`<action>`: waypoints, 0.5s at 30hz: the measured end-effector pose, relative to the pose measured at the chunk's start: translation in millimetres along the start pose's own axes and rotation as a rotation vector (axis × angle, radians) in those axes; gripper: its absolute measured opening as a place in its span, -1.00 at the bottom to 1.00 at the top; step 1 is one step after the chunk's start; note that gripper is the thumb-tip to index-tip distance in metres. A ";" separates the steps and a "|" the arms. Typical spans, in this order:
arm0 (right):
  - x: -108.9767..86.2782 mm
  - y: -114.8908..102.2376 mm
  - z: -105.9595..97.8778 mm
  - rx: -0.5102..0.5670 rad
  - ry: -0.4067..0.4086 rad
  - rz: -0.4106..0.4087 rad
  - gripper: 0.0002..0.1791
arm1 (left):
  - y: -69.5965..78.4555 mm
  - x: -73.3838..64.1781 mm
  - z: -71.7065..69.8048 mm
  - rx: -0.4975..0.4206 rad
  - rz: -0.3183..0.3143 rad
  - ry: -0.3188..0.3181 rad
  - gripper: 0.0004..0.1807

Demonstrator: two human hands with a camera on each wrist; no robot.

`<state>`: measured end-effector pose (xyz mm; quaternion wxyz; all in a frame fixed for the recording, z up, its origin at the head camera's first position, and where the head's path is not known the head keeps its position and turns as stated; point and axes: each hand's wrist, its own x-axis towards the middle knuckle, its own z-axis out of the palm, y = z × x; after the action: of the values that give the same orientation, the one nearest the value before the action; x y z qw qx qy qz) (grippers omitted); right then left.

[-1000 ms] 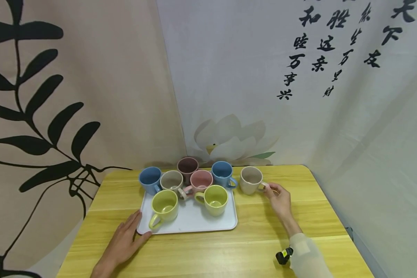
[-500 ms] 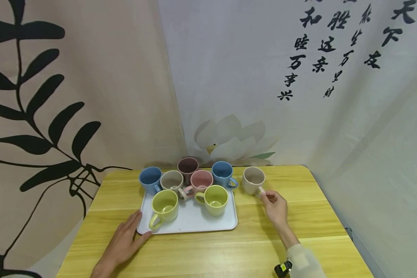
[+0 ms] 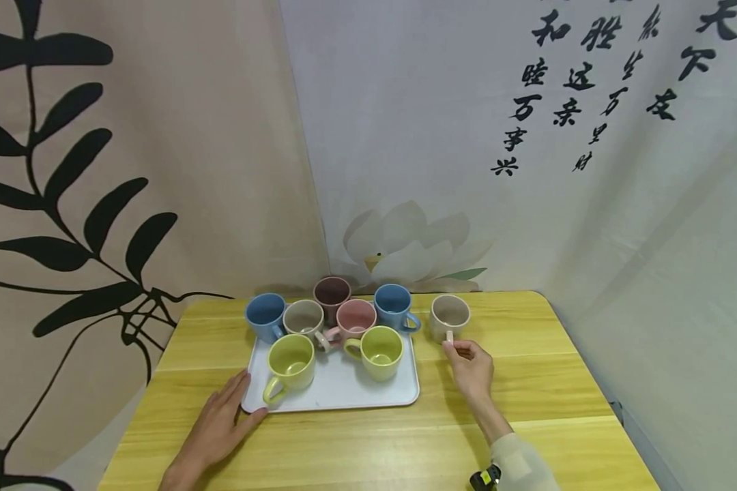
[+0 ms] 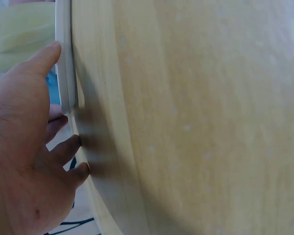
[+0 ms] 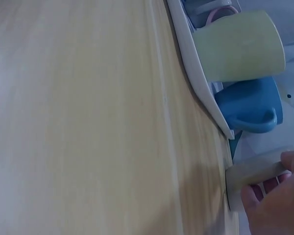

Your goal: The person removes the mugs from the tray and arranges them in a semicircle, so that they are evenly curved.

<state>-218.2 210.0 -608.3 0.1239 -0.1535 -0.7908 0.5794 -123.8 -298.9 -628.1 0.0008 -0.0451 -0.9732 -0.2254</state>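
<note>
Right of the white tray (image 3: 344, 399), a light grey mug (image 3: 447, 316) stands upright on the table, its handle turned toward the front. My right hand (image 3: 474, 368) pinches that handle between thumb and fingers; the right wrist view shows the hand close against the mug (image 5: 255, 171) as well. At the tray's front left corner rests my left hand (image 3: 218, 423), its fingers straight along the left edge and its thumb at the front rim. In the left wrist view, the left thumb (image 4: 46, 58) touches the tray's rim (image 4: 64, 63).
On the tray stand two yellow-green mugs (image 3: 291, 361), a second grey mug (image 3: 303, 318), a pink mug (image 3: 355, 318), a dark mauve mug (image 3: 331, 297) and two blue mugs (image 3: 393, 305). A cloth backdrop (image 3: 405, 136) hangs behind the wooden table (image 3: 368, 450).
The right hand has swung left and toward the front, turning the grey mug so its handle moved from the right side to the front. The left hand has stayed put.
</note>
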 end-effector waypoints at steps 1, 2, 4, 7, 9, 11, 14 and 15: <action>-0.2 -0.6 2.2 0.000 0.009 0.003 -0.66 | 0.1 -0.1 -0.1 0.000 0.003 0.002 0.02; -0.3 -1.2 4.3 0.003 0.021 0.007 -0.66 | 0.3 -0.3 -0.2 0.001 0.005 0.003 0.02; -0.1 -2.0 8.3 0.010 0.047 0.010 -0.67 | 0.6 -0.5 -0.4 0.001 0.011 0.007 0.01; -0.4 -3.8 13.0 0.015 0.070 0.012 -0.69 | 0.8 -1.1 -0.5 -0.002 0.015 0.008 0.01; -0.3 -4.8 15.8 0.013 0.077 0.013 -0.69 | 0.5 -1.4 -0.3 -0.004 0.016 0.009 0.00; 0.2 -5.6 18.2 0.009 0.075 0.016 -0.69 | -0.1 -1.5 0.1 -0.005 0.014 0.007 0.00; 1.9 -5.5 21.6 0.008 0.073 0.020 -0.66 | -1.1 -1.2 0.5 -0.006 0.011 0.004 0.00; 2.7 -5.1 22.6 0.004 0.071 0.021 -0.65 | -1.4 -1.1 0.6 -0.005 0.010 0.004 0.00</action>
<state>-229.6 189.7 -610.1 0.1462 -0.1819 -0.7831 0.5764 -122.9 -300.0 -629.2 0.0038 -0.0495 -0.9724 -0.2281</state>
